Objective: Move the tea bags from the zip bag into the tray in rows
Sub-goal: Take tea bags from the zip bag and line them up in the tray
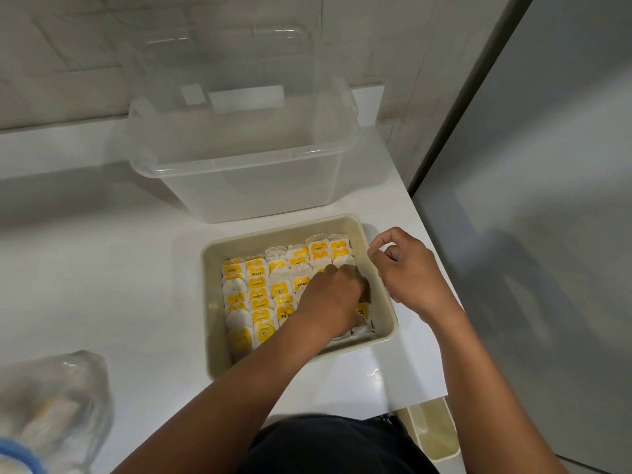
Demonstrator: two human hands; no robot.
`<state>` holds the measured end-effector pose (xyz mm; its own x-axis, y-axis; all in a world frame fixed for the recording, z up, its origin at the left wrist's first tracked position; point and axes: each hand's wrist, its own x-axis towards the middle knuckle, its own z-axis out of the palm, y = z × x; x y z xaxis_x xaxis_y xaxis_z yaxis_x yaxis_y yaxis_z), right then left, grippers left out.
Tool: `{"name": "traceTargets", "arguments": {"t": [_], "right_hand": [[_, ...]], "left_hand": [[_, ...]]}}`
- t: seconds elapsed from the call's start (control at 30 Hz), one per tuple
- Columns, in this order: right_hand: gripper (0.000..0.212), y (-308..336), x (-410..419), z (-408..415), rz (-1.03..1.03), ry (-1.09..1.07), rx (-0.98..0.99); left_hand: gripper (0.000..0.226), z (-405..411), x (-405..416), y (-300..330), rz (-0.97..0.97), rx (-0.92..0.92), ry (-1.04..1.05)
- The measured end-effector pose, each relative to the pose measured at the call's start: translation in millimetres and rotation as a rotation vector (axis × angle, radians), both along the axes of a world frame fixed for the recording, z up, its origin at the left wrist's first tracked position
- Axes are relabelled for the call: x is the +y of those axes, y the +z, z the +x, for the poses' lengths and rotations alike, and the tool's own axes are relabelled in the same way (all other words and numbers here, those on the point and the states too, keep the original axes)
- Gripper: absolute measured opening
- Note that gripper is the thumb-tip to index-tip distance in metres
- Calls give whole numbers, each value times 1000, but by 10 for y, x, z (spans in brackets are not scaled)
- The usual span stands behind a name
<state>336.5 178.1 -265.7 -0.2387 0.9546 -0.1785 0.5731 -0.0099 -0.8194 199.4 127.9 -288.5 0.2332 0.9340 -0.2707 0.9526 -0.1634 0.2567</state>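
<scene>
Head view: rows of tea bags are seen packed in the beige tray on the white tabletop, pressed by the left hand with fingers hidden, while the right hand is held curled above the rim, its grasp unclear, the zip bag lying well apart.

A home kitchen: a glossy white worktop meets a marbled tile backsplash, with a grey fridge door alongside.

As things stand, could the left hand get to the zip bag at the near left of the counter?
Probably yes. The left hand is down among the tea bags in the tray, but the counter between tray and zip bag looks bare.
</scene>
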Motion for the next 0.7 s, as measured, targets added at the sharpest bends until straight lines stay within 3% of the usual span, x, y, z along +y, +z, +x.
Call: {"name": "traceTargets", "arguments": {"t": [0.1, 0.37, 0.7], "right_hand": [[6, -1, 8, 7, -1, 4, 0], [5, 1, 14, -1, -2, 14, -33], [6, 34, 7, -2, -21, 26, -44]], "left_hand": [[37, -43, -21, 16, -3, 36, 14], [77, -29, -88, -19, 34, 157, 12], [67, -142, -95, 94, 26, 119, 78]]}}
